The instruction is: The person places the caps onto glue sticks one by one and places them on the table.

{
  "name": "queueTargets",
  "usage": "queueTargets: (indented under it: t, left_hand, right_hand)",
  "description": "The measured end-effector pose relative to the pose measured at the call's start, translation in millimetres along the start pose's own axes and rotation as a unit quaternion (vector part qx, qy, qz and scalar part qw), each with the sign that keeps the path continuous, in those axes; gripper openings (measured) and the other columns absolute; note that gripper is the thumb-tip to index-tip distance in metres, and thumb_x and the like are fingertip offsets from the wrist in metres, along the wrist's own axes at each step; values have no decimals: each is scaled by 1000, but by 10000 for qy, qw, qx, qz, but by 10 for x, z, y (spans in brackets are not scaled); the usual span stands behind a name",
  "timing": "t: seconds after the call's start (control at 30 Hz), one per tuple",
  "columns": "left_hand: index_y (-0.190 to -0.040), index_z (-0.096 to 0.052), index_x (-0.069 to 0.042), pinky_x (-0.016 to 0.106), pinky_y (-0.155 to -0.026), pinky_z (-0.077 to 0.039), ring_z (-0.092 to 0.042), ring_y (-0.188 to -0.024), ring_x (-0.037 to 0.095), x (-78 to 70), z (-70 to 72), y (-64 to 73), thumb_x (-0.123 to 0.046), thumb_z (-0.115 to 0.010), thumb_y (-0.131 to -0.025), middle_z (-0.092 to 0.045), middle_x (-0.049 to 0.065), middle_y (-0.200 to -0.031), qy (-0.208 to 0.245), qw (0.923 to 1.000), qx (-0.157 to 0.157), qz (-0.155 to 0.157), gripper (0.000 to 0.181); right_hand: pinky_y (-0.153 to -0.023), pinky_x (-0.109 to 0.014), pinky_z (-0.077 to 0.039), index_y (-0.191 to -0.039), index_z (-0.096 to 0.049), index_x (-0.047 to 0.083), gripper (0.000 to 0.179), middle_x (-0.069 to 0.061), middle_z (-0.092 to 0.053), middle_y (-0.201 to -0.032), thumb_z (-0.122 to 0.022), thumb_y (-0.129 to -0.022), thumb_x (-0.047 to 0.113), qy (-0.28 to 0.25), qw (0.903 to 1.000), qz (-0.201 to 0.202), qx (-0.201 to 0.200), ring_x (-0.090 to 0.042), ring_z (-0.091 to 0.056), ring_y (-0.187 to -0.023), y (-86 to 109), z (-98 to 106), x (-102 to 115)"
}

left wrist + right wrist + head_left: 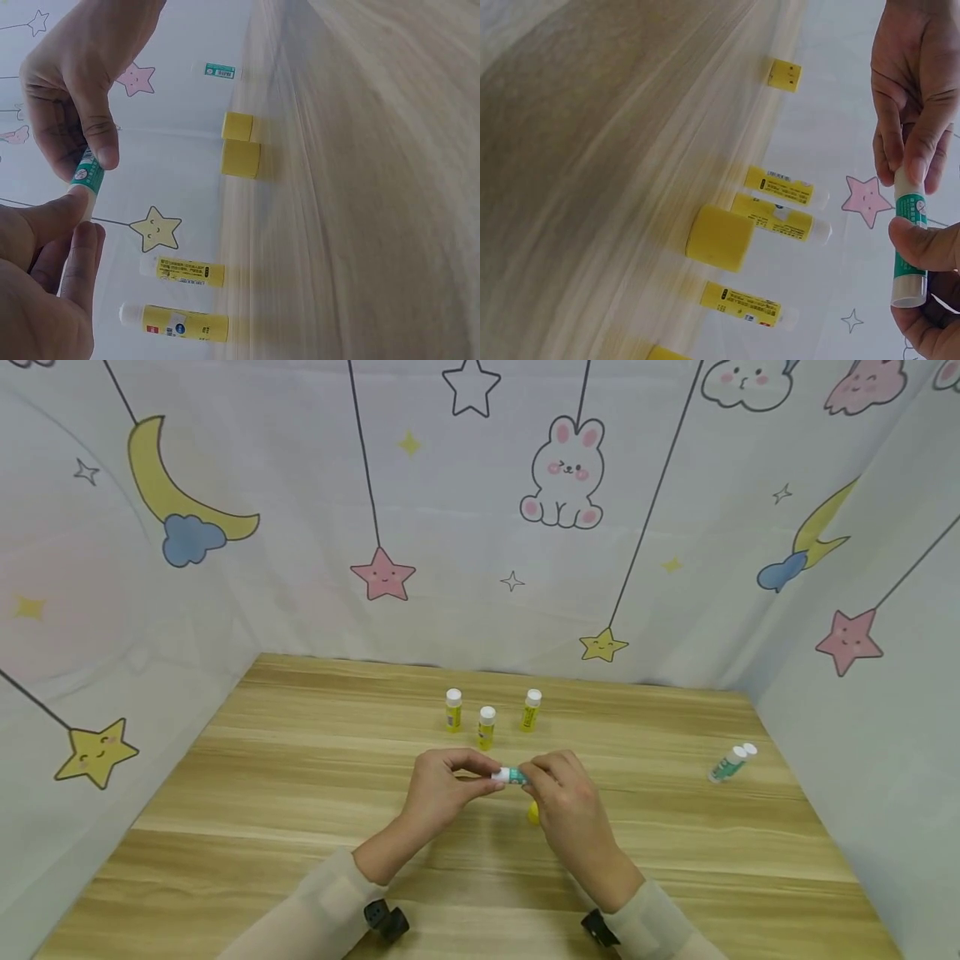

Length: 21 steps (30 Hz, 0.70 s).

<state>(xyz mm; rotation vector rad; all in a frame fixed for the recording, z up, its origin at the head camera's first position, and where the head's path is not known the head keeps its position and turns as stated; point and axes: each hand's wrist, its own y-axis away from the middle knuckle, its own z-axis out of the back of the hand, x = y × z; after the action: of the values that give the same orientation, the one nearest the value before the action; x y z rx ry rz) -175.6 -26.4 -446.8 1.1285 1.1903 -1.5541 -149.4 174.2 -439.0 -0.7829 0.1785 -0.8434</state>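
Both hands hold one green-and-white glue stick [516,776] between them, lying sideways above the table. My left hand [442,789] pinches its white end [904,182] with thumb and fingers. My right hand [573,806] grips the green-labelled body, thumb across the label, and the other white end [910,290] shows past that thumb. A short yellow cylinder [533,812] stands partly hidden behind the right hand. Three yellow glue sticks with white caps stand upright beyond the hands: one at left [453,711], one in the middle [487,728], one at right [531,711].
Two more green-and-white glue sticks [727,764] stand together at the table's right side. Short yellow cylinders [241,159] stand on the wooden table [300,760], several showing in the right wrist view. A patterned cloth [300,610] hangs behind the table and along its sides.
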Motion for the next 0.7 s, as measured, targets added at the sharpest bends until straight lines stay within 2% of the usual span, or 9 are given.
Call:
queueTargets:
  t: [0.4,0.7]
  left_hand:
    - [-87,-80,-12,28,-74,-62,-74,-85,19,5,3,0,-6,-88,-77,-77,2,-90,-156,9999,20,-18,14]
    - [-93,-80,-8,27,-76,-61,-74,-90,22,16,33,9,-5,-87,-78,-77,6,-93,-121,9999,16,-24,16]
  right_hand:
    - [-81,-28,-59,-98,-75,1,16,-6,-66,-99,-80,-83,-1,50,10000,-43,68,-20,-62,-96,-7,1,15]
    - [-82,-25,-57,-102,-75,3,20,-4,-68,-103,-82,-84,2,149,9993,53,331,-17,-62,-97,1,-4,-22]
